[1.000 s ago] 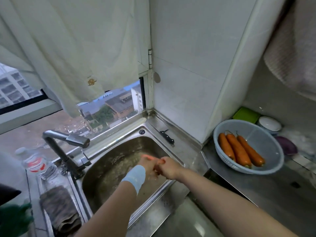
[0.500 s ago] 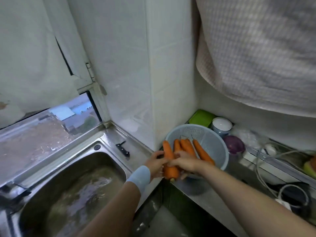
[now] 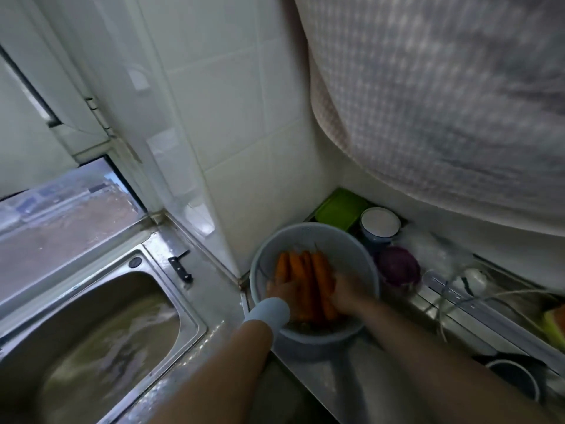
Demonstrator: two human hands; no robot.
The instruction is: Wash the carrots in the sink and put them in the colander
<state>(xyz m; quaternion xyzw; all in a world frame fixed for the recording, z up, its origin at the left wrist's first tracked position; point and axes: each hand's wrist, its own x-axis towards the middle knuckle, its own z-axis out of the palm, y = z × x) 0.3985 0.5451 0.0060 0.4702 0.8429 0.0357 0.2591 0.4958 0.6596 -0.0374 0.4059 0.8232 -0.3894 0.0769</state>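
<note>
Neither hand's grip can be read for certain, as both are smeared by blur: the left hand [image 3: 282,290], with a pale blue band [image 3: 269,312] round its wrist, lies on the near ends of the carrots [image 3: 305,270] from the left, and the right hand [image 3: 347,293] touches them from the right. Whether the fingers curl round a carrot or lie flat cannot be told. Several long, smooth orange carrots lie side by side inside the colander [image 3: 360,249], pointing toward the back wall. The colander is a round bowl of pale grey-blue plastic, standing on the steel counter [image 3: 321,371] near its back corner, just beside the foot of a white tiled pillar [image 3: 244,148]. Both forearms cross its near rim and hide part of it.

To the left, the stainless steel sink [image 3: 189,313], a basin with rounded corners, holds cloudy brownish water [image 3: 107,362]. A small black-handled knife [image 3: 180,266] lies on the sink's back ledge. Along the counter's back edge behind the colander stand a flat green box [image 3: 339,209], a round tub with a white lid [image 3: 380,223] and a dark purple bowl [image 3: 397,266], the last just beside the colander's right rim. A thin pale cable [image 3: 489,296] trails farther right, and a dark round pot [image 3: 513,377] sits at the right front edge. A checked woven cloth [image 3: 443,102] hangs above the back wall
</note>
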